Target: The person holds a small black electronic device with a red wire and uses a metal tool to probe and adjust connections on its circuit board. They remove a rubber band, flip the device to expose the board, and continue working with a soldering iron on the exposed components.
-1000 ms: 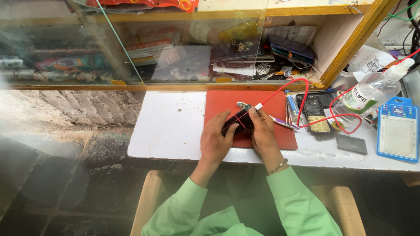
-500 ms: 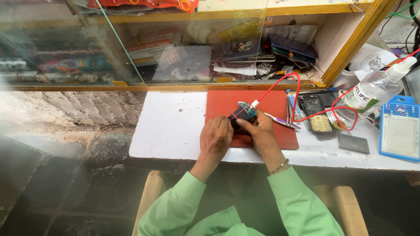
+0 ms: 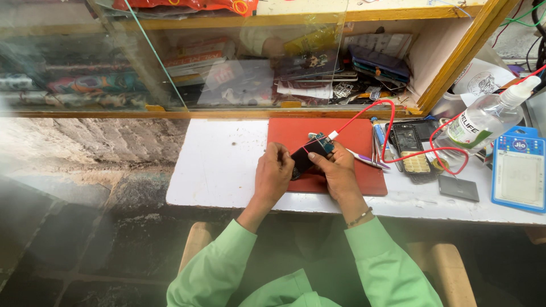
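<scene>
Nearest the camera are two light green sleeves, and past them the wooden corners of a seat. The left hand (image 3: 273, 173) and the right hand (image 3: 336, 170) meet over a red mat (image 3: 296, 132) that lies on the white worktop (image 3: 219, 165). Both hands are closed on a small dark phone (image 3: 302, 161), which sits tilted between them just above the mat. The left hand's fingers curl round its lower left end; the right hand pinches its upper right end with thumb and fingertips. The phone's body is black and oblong, and its upper end is open, showing a small green and blue circuit part (image 3: 321, 141) with tiny metal pieces. A red wire (image 3: 375, 108) reaches this open end through a short white tip and loops away to the right across the worktop. A bracelet circles the right wrist.

Just right of the right hand a slim pen-like tool (image 3: 367, 161) with a purple band lies at the mat's edge. Further right are an opened keypad phone (image 3: 412, 149) with its back off, a flat grey battery (image 3: 458, 187) and a blue-framed card pack (image 3: 518, 176). A clear plastic bottle (image 3: 483, 120) with a white nozzle leans behind them.

Farthest off stands a wooden cabinet (image 3: 455, 62) with glass panes, its shelf crowded with papers, boxes and small parts.
</scene>
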{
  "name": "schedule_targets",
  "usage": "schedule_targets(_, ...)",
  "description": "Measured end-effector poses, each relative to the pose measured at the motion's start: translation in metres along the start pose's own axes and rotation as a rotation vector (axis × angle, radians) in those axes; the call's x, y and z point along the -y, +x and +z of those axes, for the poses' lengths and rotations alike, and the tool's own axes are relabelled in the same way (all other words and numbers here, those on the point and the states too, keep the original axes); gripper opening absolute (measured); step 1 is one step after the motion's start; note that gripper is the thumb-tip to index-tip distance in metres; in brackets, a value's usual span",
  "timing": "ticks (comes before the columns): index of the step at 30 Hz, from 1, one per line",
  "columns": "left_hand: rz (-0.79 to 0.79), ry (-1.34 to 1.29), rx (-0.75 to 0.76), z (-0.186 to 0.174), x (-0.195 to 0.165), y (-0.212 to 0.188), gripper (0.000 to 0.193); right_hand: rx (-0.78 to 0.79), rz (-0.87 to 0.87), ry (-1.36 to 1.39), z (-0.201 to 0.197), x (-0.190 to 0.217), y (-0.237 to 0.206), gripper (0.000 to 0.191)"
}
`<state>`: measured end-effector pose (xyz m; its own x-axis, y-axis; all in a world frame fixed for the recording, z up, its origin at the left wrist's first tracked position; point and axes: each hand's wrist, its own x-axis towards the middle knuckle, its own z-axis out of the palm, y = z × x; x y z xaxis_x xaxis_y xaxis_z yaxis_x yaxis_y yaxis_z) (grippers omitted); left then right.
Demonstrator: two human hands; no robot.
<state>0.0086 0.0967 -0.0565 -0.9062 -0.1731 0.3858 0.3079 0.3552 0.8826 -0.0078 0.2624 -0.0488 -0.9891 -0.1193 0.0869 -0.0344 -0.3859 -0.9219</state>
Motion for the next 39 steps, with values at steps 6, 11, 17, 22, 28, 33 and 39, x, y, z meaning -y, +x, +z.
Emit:
schedule_targets(6,0.016,0.178,0.199,-0.015,0.005,0.010,0.012,-0.008,-0.011,0.006,-0.002,0.000,0.001,0.045)
schedule_targets(11,0.109,0.236,0.316,-0.027,0.001,0.016,0.010,0.009,-0.042,0.036,-0.003,-0.004,0.003,0.046)
schedule_targets(17,0.060,0.140,0.433,-0.034,-0.007,0.024,0.011,0.021,-0.031,0.080,-0.008,-0.004,0.005,0.046)
schedule_targets(22,-0.026,-0.059,0.506,-0.038,-0.005,0.029,0.010,0.014,0.024,0.101,-0.012,-0.004,0.006,0.046)
schedule_targets(28,-0.138,-0.227,0.662,-0.040,-0.005,0.041,0.013,0.015,0.070,0.096,-0.014,-0.003,0.007,0.045)
schedule_targets(33,-0.245,-0.334,0.648,-0.042,-0.005,0.040,0.013,0.004,0.055,0.122,-0.014,-0.002,0.006,0.043)
schedule_targets(39,-0.141,-0.240,0.442,-0.039,-0.004,0.007,0.009,-0.027,0.037,0.122,-0.012,0.000,0.006,0.040)
